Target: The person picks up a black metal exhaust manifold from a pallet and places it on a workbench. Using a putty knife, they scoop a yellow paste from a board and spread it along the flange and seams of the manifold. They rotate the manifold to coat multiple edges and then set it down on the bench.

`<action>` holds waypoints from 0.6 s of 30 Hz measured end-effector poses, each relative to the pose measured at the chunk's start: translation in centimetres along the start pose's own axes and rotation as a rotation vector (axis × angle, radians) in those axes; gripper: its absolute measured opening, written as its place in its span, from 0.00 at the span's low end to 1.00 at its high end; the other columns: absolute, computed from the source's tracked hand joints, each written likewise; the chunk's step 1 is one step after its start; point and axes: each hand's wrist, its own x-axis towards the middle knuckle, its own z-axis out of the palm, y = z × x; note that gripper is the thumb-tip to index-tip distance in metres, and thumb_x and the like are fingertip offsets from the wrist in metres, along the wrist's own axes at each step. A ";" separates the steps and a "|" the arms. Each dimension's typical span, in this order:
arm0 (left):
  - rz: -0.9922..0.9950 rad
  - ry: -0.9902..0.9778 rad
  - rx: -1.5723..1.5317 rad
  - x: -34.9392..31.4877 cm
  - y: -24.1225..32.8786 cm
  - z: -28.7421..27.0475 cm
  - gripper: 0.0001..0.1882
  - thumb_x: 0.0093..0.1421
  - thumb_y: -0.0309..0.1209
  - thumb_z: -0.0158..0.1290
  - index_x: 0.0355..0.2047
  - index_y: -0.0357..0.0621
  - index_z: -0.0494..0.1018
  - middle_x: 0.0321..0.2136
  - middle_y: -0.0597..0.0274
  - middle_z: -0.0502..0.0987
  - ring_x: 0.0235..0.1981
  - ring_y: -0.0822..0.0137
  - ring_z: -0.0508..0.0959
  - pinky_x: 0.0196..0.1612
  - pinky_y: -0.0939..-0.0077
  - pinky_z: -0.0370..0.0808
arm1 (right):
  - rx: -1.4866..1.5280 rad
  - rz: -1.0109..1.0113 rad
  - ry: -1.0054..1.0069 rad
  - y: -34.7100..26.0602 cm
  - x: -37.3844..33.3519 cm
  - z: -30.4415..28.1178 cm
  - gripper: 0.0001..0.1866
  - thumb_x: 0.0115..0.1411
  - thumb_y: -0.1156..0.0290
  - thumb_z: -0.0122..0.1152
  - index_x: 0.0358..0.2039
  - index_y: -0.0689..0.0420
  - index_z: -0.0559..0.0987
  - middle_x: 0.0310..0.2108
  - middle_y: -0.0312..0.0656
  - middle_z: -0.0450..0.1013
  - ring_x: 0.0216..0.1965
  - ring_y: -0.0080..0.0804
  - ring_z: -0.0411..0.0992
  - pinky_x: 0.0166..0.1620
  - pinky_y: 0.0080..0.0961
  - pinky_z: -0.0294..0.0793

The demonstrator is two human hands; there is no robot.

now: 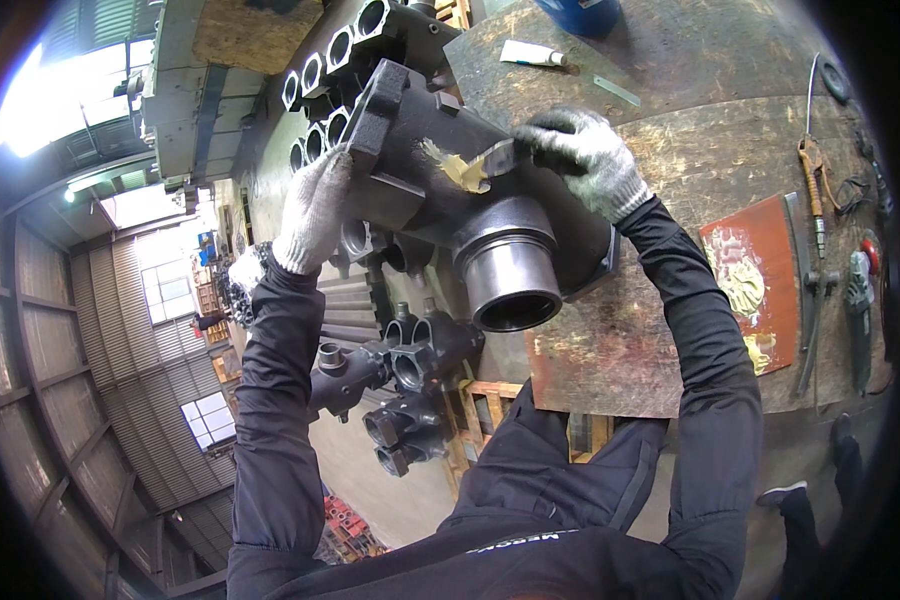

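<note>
A large dark-grey cast valve body [425,130] lies tilted at the edge of the workbench, its bright machined round outlet [510,275] facing me. A smear of yellowish putty [457,170] sits on its upper side. My left hand [315,212], in a whitish knit glove, is pressed against the flanged end of the valve body; its fingertips are partly hidden behind the flange. My gloved right hand [592,165] is closed on a flat grey putty scraper [501,158], whose blade touches the casting right beside the putty.
On the wooden bench [690,150] lie a white tube [532,54], a clear strip [617,91] and a reddish board [745,285] with putty. A blue bucket [580,14], an orange-handled tool [812,180] and a grinder [860,280] stand farther out. Several dark castings [410,365] cover the floor at left.
</note>
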 end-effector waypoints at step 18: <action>-0.020 0.014 -0.012 0.5 -3.7 -1.7 0.26 0.76 0.43 0.45 0.58 0.31 0.74 0.51 0.50 0.81 0.51 0.64 0.78 0.57 0.70 0.72 | -0.255 0.462 0.357 -3.8 -9.5 -2.8 0.23 0.61 0.69 0.67 0.58 0.50 0.80 0.47 0.48 0.79 0.47 0.48 0.78 0.51 0.40 0.78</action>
